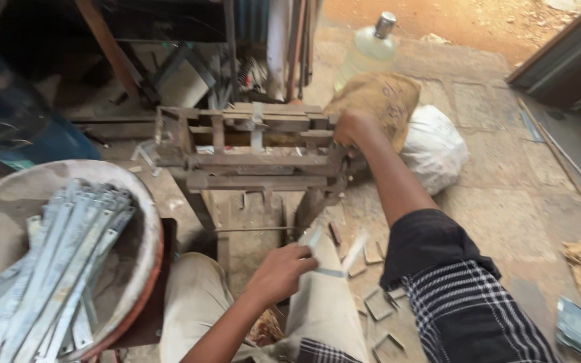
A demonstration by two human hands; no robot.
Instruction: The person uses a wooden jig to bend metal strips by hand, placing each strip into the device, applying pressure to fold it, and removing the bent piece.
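Bender [250, 151] centre far. Right hand [352, 128] fingers closed on its right end. Left hand [280, 272] fingers pinch strip [334, 263] near lap. Bent pieces [378, 306] few on floor; bowl [144, 222] left holds many straight strips [55, 269].

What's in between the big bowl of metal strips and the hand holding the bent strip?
In the head view, the person's knee in beige trousers lies between the bowl and the left hand.
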